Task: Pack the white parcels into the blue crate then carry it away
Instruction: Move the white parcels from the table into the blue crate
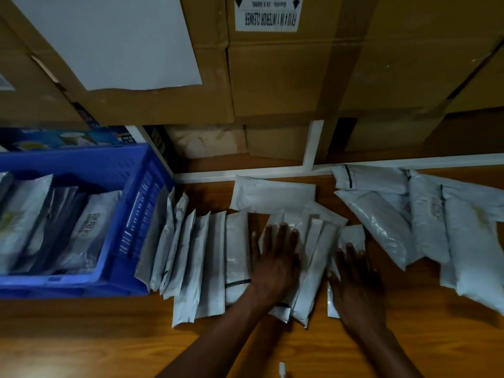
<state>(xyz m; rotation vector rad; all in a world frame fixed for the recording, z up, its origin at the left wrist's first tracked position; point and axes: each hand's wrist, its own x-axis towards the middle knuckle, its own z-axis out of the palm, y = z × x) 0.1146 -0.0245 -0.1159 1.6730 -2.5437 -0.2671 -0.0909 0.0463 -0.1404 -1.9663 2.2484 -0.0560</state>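
Parcels first: a handful of white parcels are already standing inside the blue crate, but it's nowhere near done. A fanned row of parcels leans against the crate's outer wall, one flat parcel lies out beyond the fingertips, and a loose heap sprawls well off past the right hand's little-finger side. So the packing looks under halfway at best, and the carry hasn't begun, with the crate sitting on the wooden table.

Now the hands. The left hand lies palm-down on the near end of the fanned row, fingers straight and spread, pressing on the parcels rather than curling round any. The crate is out beyond its little-finger side, with the rest of the row between. The right hand lies flat too, fingers extended on a small parcel whose top edge pokes out just past the fingertips. Nothing is gripped by either hand.

My read: they're gathering or squaring the row before a lift.

Behind it all, stacked cardboard boxes.
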